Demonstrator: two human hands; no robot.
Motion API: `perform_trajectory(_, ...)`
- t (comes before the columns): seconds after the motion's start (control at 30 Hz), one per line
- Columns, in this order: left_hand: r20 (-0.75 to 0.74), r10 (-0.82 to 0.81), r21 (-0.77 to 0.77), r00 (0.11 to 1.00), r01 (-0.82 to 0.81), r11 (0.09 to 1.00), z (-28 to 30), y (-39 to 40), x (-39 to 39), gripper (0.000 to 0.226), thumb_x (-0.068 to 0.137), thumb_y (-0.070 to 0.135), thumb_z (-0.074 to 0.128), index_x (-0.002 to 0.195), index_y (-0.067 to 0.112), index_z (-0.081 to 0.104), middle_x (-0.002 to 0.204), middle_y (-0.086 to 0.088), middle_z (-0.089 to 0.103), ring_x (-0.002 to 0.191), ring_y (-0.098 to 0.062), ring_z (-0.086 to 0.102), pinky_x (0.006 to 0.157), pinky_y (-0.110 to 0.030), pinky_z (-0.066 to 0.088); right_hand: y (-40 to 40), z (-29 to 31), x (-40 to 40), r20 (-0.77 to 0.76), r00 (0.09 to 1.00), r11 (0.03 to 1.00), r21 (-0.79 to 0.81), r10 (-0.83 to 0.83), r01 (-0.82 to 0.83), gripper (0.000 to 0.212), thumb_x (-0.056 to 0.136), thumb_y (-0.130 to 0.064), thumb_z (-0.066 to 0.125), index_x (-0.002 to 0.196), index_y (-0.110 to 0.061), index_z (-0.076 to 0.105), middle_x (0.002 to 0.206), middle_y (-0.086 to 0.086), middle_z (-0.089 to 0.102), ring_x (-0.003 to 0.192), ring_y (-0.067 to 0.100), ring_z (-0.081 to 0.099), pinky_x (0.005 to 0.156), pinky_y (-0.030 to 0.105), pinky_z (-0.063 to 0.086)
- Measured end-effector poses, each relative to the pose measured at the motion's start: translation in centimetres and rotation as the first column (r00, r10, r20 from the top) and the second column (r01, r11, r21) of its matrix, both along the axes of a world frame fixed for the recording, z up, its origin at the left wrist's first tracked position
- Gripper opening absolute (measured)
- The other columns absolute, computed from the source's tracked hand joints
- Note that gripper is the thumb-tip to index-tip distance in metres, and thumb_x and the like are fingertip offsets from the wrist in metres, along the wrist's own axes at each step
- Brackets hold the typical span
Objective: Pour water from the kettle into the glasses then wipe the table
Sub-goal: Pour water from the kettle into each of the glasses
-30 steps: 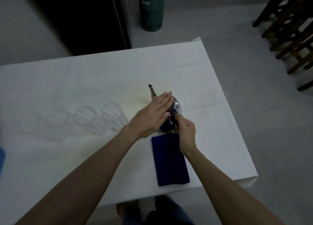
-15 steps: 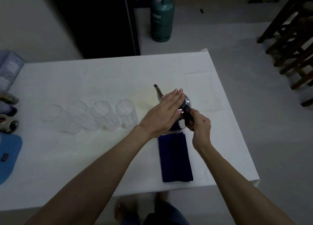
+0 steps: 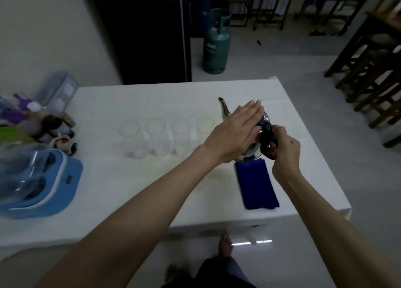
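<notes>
A steel kettle (image 3: 225,110) with a black handle stands on the white table (image 3: 152,96), spout pointing to the far left. My left hand (image 3: 235,130) lies flat on its lid, fingers straight. My right hand (image 3: 285,151) is closed around the black handle at the kettle's near right. Several clear glasses (image 3: 179,135) stand in a row left of the kettle. A folded dark blue cloth (image 3: 256,185) lies just in front of the kettle, near the table's front edge.
A blue appliance (image 3: 45,185) and a clutter of small items (image 3: 43,118) fill the table's left end. A green gas cylinder (image 3: 216,44) stands on the floor behind the table. Dark wooden chairs (image 3: 373,70) are at the right.
The view has tilted up and pulled back, so the table's left end is now shown. My hands keep the same hold on the kettle's lid and handle.
</notes>
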State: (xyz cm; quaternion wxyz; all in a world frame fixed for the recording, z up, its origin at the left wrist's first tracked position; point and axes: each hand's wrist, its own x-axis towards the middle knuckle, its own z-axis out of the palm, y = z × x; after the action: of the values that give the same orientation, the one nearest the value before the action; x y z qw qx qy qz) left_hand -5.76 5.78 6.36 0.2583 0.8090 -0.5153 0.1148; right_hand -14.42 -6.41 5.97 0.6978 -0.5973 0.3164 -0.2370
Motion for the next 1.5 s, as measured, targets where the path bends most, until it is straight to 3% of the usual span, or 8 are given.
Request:
perform_trajectory(0.07, -0.012, -0.014, -0.002, 1.000, 0.014, 1.000, 0.3, 2.4, -0.8, 0.049, 0.103, 0.023, 0.034, 0.147, 0.001, 0.033, 0.156, -0.013, 0.030, 0.147, -0.022, 0.021, 0.121, -0.038, 0.016, 2.4, 0.3, -1.0, 0.001, 1.000, 1.000, 0.007, -0.017, 0.017, 0.041, 0.064, -0.046, 0.064, 0.082, -0.009, 0.060, 0.058, 0.003, 0.039, 0.055, 0.016, 0.036, 0.055, 0.029, 0.036)
perform_trajectory(0.2, -0.027, -0.025, -0.008, 0.999, 0.025, 1.000, 0.8, 7.4, -2.2, 0.048, 0.103, 0.022, 0.036, 0.147, 0.001, 0.034, 0.156, -0.013, 0.030, 0.147, -0.022, 0.021, 0.121, -0.036, 0.015, 7.3, 0.2, -2.5, 0.010, 0.999, 0.999, 0.036, -0.035, 0.035, 0.030, 0.087, -0.028, 0.060, 0.066, -0.010, 0.050, 0.053, -0.002, 0.037, 0.046, 0.009, 0.034, 0.046, 0.021, 0.033)
perform_trajectory(0.43, -0.007, 0.031, 0.027, 0.999, -0.031, 0.999, 1.3, 15.5, -2.6, 0.053, 0.102, 0.028, 0.025, 0.146, 0.002, 0.035, 0.156, -0.012, 0.031, 0.147, -0.020, 0.021, 0.121, -0.035, 0.015, 15.1, 0.0, -1.9, -0.003, 1.000, 0.995, 0.097, -0.001, 0.001, 0.021, 0.087, -0.025, 0.060, 0.073, -0.008, 0.060, 0.046, -0.009, 0.044, 0.046, 0.007, 0.040, 0.059, 0.030, 0.041)
perform_trajectory(0.57, -0.013, 0.076, 0.055, 0.997, -0.076, 0.996, 1.2, 19.3, -1.6, 0.054, 0.101, 0.029, 0.022, 0.147, 0.003, 0.033, 0.157, -0.011, 0.029, 0.148, -0.019, 0.019, 0.121, -0.035, 0.014, 18.5, 0.0, -0.3, -0.019, 0.999, 0.994, 0.106, 0.032, -0.030, 0.027, 0.091, -0.021, 0.058, 0.066, -0.012, 0.057, 0.046, -0.009, 0.045, 0.043, 0.004, 0.042, 0.059, 0.029, 0.038)
perform_trajectory(0.7, -0.055, 0.116, 0.059, 0.992, -0.113, 0.992, 0.8, 21.9, -0.6, 0.052, 0.102, 0.028, 0.023, 0.148, 0.003, 0.032, 0.158, -0.010, 0.028, 0.148, -0.018, 0.018, 0.122, -0.035, 0.013, 20.8, -0.5, 1.0, -0.053, 0.996, 0.993, 0.097, 0.072, -0.067, 0.028, 0.088, -0.026, 0.061, 0.064, -0.012, 0.053, 0.050, -0.003, 0.045, 0.051, 0.012, 0.040, 0.057, 0.028, 0.036)
perform_trajectory(0.87, -0.162, 0.132, 0.042, 0.978, -0.126, 0.991, 0.4, 23.6, 0.7, 0.047, 0.104, 0.021, 0.030, 0.149, 0.006, 0.030, 0.159, -0.007, 0.025, 0.149, -0.015, 0.014, 0.122, -0.032, 0.010, 22.4, -0.5, 2.3, -0.111, 0.988, 0.991, 0.091, 0.111, -0.101, 0.031, 0.074, -0.039, 0.066, 0.077, -0.009, 0.060, 0.075, 0.012, 0.055, 0.071, 0.021, 0.046, 0.057, 0.028, 0.036)
perform_trajectory(0.97, -0.294, 0.148, 0.005, 0.944, -0.153, 0.988, 0.2, 24.1, 1.4, 0.046, 0.105, 0.021, 0.031, 0.149, 0.009, 0.031, 0.159, -0.002, 0.025, 0.148, -0.010, 0.013, 0.122, -0.028, 0.008, 23.0, -0.1, 3.1, -0.162, 0.979, 0.991, 0.067, 0.124, -0.114, 0.044, 0.059, -0.051, 0.066, 0.075, -0.011, 0.060, 0.074, 0.012, 0.051, 0.068, 0.021, 0.042, 0.057, 0.029, 0.033)
perform_trajectory(1.5, -0.538, 0.175, -0.049, 0.825, -0.238, 0.970, -1.3, 24.5, 3.0, 0.045, 0.105, 0.021, 0.031, 0.149, 0.011, 0.032, 0.159, 0.001, 0.026, 0.148, -0.006, 0.011, 0.121, -0.028, 0.009, 22.5, 0.0, 6.0, -0.369, 0.920, 0.973, -0.128, 0.134, -0.193, 0.046, 0.067, -0.059, 0.065, 0.057, -0.014, 0.064, 0.056, 0.001, 0.056, 0.059, 0.021, 0.051, 0.064, 0.039, 0.048)
